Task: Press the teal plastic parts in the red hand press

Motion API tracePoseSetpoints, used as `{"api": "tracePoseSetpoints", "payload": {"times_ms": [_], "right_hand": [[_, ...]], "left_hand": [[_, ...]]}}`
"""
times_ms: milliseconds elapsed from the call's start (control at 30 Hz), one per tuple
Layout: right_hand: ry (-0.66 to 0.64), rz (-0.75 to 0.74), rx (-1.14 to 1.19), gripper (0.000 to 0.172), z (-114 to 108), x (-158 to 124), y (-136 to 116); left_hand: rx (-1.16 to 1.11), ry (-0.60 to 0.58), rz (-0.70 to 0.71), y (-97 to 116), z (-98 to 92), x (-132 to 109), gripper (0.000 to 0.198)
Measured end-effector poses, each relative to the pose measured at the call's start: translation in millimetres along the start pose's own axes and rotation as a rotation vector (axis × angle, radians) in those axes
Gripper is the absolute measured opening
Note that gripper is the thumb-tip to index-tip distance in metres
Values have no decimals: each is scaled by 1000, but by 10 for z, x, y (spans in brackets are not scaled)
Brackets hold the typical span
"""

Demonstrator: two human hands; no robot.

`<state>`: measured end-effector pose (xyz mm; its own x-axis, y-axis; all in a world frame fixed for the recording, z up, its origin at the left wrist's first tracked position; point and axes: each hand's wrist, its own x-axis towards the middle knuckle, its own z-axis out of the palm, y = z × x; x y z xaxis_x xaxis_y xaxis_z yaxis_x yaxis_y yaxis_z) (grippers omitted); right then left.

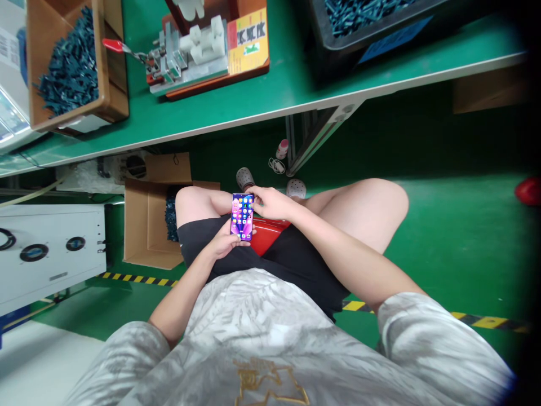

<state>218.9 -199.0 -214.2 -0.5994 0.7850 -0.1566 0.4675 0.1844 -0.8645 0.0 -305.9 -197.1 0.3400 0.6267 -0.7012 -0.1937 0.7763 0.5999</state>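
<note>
Smartphone over lap, cardboard box left, workbench ahead

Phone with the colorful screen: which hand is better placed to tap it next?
Probably the right hand: its fingers already reach the upper corner of the phone. The left hand is underneath, holding the phone up, so it is busier.
</note>
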Motion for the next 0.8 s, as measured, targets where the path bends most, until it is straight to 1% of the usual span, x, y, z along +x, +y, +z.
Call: {"api": "tracePoseSetpoints", "payload": {"times_ms": [200, 333, 533, 800], "right_hand": [[2, -2, -11, 41, 3, -1, 3], [12, -7, -7, 41, 2, -6, -5], [1, 8, -12, 41, -10, -4, -22], [7, -2, -3, 40, 12, 2, 2]], "left_hand": [[29, -3, 14, -29, -3, 3, 98], [38, 26, 7, -43, 5, 16, 103], [40, 40, 0, -43, 3, 27, 92], [50, 43, 12, -60, -17, 44, 64]]}}
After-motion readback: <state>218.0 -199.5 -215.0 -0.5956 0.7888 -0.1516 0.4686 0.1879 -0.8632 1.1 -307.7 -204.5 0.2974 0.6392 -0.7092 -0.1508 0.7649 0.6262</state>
